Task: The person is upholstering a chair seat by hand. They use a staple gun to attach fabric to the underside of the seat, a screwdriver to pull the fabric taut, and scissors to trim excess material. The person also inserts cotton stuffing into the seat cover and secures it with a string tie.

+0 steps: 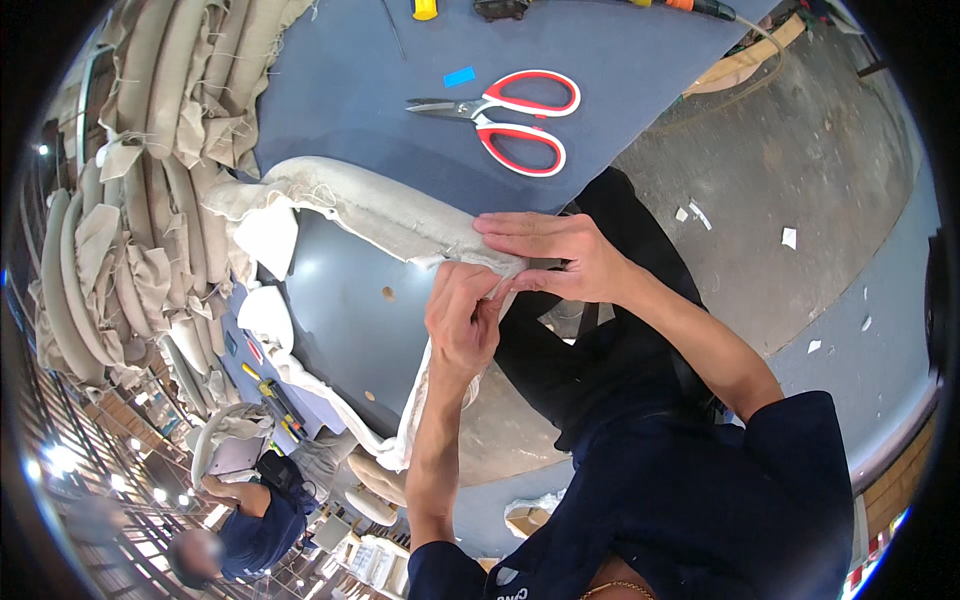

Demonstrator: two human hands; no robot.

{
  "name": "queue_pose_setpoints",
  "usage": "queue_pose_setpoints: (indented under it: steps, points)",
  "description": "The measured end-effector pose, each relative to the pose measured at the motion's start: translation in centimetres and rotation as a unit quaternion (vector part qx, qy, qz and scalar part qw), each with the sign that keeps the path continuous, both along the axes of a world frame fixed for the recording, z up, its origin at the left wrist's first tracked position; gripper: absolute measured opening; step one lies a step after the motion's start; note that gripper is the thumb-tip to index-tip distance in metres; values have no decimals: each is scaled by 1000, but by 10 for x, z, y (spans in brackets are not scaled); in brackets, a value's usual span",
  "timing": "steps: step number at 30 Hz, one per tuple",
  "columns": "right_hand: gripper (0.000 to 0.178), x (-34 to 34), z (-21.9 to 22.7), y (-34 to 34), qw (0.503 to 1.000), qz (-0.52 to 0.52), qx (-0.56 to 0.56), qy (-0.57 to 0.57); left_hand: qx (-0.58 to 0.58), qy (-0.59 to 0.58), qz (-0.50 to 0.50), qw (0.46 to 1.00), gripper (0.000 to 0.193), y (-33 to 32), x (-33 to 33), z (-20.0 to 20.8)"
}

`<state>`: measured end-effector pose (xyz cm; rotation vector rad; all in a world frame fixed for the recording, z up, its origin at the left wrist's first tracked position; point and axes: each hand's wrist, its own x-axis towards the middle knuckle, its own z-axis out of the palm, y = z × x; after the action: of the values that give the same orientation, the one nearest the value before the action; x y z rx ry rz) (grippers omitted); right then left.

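Padded panel [335,325], grey board w/ pale padding round the rim, lies on the blue-grey table [345,105], its near corner out toward the wearer's lap. Beige cover [375,205] runs along the far side as a thick roll, loose threads showing; white padding [268,240] is bare at the L end. Two small round holes in the board.

Both hands meet at the near R corner. L hand [463,318]: fingers curled in, gripping the edge of the beige cover btwn thumb & fingertips. R hand [575,255]: fingers stretched across the top of the roll, thumb underneath at the edge, so it grasps the same cover just beside the L fingertips. Exact pinch partly hidden.

Scissors [466,109] w/ red & white handles lie beyond the panel on the table, apart from both hands, blades pointing L. Blue rectangle [459,76] just beside them; yellow item [425,9] at the top edge, cut off, can't ID.

Upper L: big stack of beige padded pieces [150,240], frayed edges. Lower L: co-worker [255,520] in dark top, hands at a pale padded piece [207,440]. White scraps [789,238] on the grey floor [730,280], R side.
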<state>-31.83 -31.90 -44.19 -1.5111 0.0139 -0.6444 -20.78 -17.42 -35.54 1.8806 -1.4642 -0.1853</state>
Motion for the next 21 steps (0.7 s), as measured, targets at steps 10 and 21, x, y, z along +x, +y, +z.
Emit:
queue_pose_setpoints:
  steps: [10, 21]
  points:
    - [38, 5, -6, 28, 988, -85, 128, -4, 15, 86, 69, 994, 10, -2, 4, -9]
    - [33, 4, 2, 39, 966, -86, 240, 41, 36, 119, 163, 979, 10, -6, -3, -10]
